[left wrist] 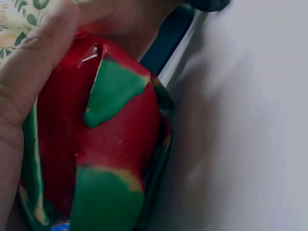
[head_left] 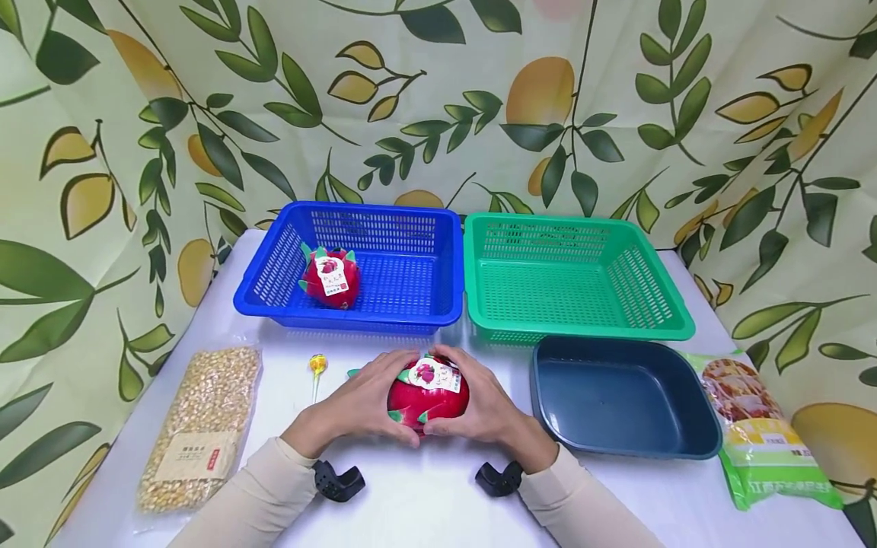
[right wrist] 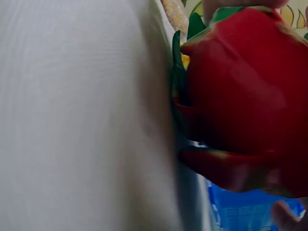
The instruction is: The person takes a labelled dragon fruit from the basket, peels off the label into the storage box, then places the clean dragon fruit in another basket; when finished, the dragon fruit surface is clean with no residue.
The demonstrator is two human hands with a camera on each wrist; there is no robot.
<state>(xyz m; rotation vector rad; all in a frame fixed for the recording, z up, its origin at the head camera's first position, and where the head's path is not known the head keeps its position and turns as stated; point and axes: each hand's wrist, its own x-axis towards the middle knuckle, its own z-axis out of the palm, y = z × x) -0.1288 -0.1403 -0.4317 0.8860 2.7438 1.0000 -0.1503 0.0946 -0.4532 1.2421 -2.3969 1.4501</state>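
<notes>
A red dragon fruit [head_left: 418, 402] with green-tipped scales and a white label is held between both hands, in front of the baskets. My left hand [head_left: 371, 393] curls round its left side, thumb low and fingers over the top. On the other side my right hand [head_left: 488, 402] grips it the same way. The left wrist view shows the fruit [left wrist: 115, 139] close up, with green scales and a gap between it and the white cloth. In the right wrist view its smooth red skin [right wrist: 240, 91] fills the right half. Another labelled dragon fruit [head_left: 333, 278] lies in the blue basket [head_left: 411, 285].
A green basket [head_left: 548, 289] stands at the back right, with a dark blue basin [head_left: 617, 396] before it. Beside the basin lies a green-and-yellow food packet [head_left: 767, 434]. On the left are a bag of corn kernels [head_left: 205, 403] and a lollipop [head_left: 317, 364].
</notes>
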